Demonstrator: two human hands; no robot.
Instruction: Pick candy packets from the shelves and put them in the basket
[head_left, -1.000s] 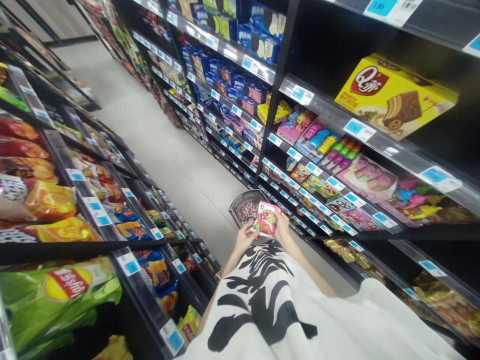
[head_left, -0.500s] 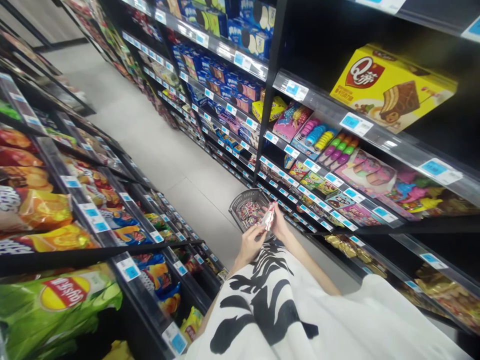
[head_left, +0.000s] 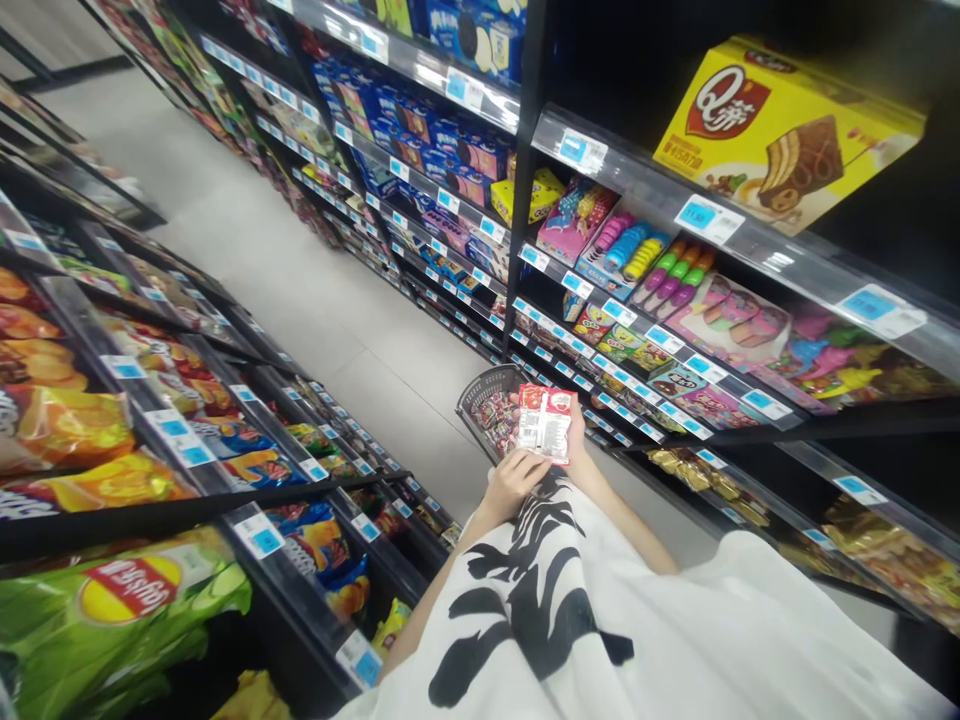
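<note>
A small red and white snack packet lies between my hands, its printed back side turned up toward me. My right hand grips it along the right side, mostly hidden behind it. The fingers of my left hand are closed on its lower left edge. Just beyond my hands is a dark grey plastic basket with holes in its wall. Several small wrapped pieces lie inside it; their kind is too small to tell. The packet covers part of the basket.
Shelves with price tags line both sides of a narrow aisle floor. A yellow cake box stands at upper right, above toy-like candies. Chip bags, one green, fill the left shelves. Blue cookie boxes stand farther off.
The packet has been turned from a narrow, edge-on tilt to flat, so its printed face now shows. My left hand has shifted slightly to its lower edge.
</note>
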